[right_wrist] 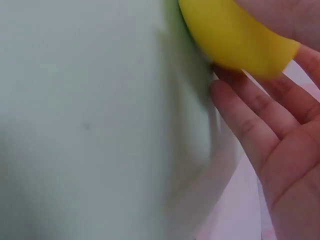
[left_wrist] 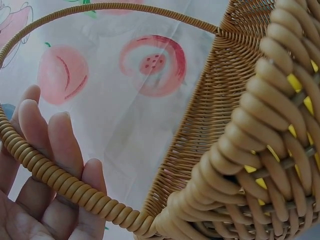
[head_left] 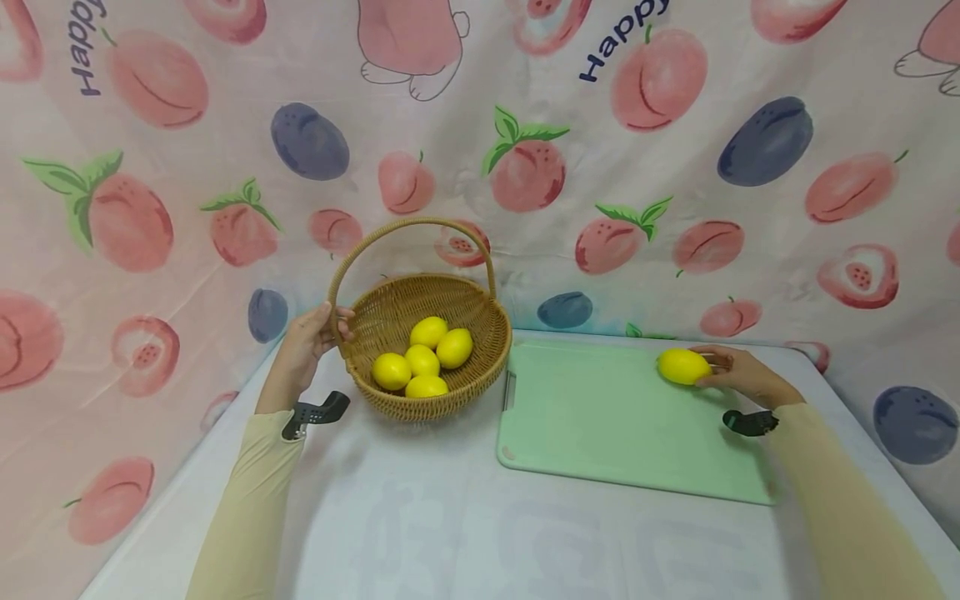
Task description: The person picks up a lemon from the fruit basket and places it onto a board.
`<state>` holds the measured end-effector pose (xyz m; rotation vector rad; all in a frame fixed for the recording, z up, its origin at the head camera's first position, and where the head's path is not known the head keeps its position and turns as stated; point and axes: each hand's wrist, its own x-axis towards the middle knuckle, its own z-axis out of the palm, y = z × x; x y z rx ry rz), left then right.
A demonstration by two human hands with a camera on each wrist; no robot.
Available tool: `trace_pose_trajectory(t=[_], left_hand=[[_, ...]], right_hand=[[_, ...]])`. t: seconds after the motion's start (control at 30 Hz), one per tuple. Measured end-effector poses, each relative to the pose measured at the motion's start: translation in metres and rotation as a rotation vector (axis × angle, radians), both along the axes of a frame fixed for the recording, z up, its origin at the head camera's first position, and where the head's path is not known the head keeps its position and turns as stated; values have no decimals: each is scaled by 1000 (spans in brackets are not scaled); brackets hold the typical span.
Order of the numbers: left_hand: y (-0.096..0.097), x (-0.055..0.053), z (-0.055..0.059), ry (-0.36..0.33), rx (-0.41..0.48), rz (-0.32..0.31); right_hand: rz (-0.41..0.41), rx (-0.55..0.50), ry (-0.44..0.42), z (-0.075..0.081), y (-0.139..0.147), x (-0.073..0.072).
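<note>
On the left of the head view stands a wicker basket with a tall arched handle, and several yellow lemons lie inside it. My left hand holds the handle low on its left side; in the left wrist view the fingers pass behind the wrapped handle. At the right, my right hand grips another lemon between thumb and fingers, over the far right part of a green cutting board. The right wrist view shows that lemon close to the board's surface; contact there is unclear.
A white cloth covers the table. Behind it hangs a fruit-printed curtain, close to the basket and the board's far edge. The board lies just right of the basket. A black wrist mount sits on each forearm.
</note>
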<state>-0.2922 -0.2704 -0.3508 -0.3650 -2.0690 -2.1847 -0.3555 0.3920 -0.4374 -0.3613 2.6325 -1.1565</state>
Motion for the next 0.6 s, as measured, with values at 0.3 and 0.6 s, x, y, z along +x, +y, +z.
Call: trace_pose_trajectory(t=[0.3,0.6], left_hand=[[-1,-2,-1,-4,16,-4],[-2,-1,-1,4,-13,-6]], right_hand=[[15,-70,-26,1,-5,-3],[91,-145,-102,2,2,3]])
